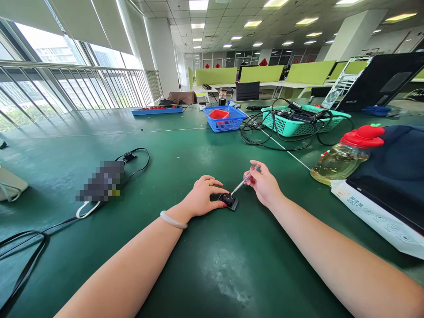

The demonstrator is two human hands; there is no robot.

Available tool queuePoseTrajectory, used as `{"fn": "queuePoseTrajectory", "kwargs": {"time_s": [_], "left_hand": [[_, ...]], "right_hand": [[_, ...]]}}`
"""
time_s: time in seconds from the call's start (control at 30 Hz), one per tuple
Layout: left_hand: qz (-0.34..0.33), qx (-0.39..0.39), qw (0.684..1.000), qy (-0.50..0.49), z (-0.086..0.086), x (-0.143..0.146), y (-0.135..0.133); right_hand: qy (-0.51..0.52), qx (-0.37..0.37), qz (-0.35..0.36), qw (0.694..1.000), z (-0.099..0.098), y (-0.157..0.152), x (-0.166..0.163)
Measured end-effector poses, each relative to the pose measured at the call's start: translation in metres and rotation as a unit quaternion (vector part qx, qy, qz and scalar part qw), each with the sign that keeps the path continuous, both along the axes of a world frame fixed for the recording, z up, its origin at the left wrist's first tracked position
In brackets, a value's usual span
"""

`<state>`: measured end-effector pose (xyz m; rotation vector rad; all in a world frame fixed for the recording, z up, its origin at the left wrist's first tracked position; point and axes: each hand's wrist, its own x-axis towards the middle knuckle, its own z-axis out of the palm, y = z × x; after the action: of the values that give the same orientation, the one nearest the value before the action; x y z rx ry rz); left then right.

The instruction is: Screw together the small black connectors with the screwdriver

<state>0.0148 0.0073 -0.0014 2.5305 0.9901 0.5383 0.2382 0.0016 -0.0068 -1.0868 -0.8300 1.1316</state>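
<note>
The head view shows a wide green table running from the person's forearms back toward the windows and the office desks. At its far right a big black computer stands tilted. In front of that, a teal basket holds a tangle of black cables, some looping over its edge onto the table. A smaller blue basket sits just left of it with a red container inside. Near the right forearm, a white packet lies by a bottle with a red lid, which leans to one side. Off to the left, a dark object is pixelated, so I can't tell what it is.

Both hands are near the middle of the table. The left hand, with a pale bracelet at the wrist, has its thumb and fingers closed on opposite sides of a small black part. The right hand pinches a slim screwdriver by its handle, slanting it down to the left. Smallest of all, the black part lies flat on the table between the hands, and the screwdriver's tip appears to touch its top.
</note>
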Motion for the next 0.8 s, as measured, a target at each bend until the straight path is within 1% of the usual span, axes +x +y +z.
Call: {"fn": "queuePoseTrajectory", "kwargs": {"time_s": [0.2, 0.5, 0.8], "left_hand": [[0.0, -0.003, 1.0, -0.005, -0.0008, 0.0001, 0.0008], [0.006, -0.002, 1.0, -0.003, 0.0, 0.0006, -0.0001], [0.009, -0.004, 1.0, -0.001, 0.001, 0.0004, -0.0003]], "right_hand": [[-0.006, -0.001, 0.004, 1.0, -0.0024, 0.0009, -0.0012], [0.006, -0.006, -0.011, 1.0, -0.0006, 0.0015, -0.0009], [-0.014, 0.004, -0.006, 1.0, 0.0007, 0.0, 0.0003]]}}
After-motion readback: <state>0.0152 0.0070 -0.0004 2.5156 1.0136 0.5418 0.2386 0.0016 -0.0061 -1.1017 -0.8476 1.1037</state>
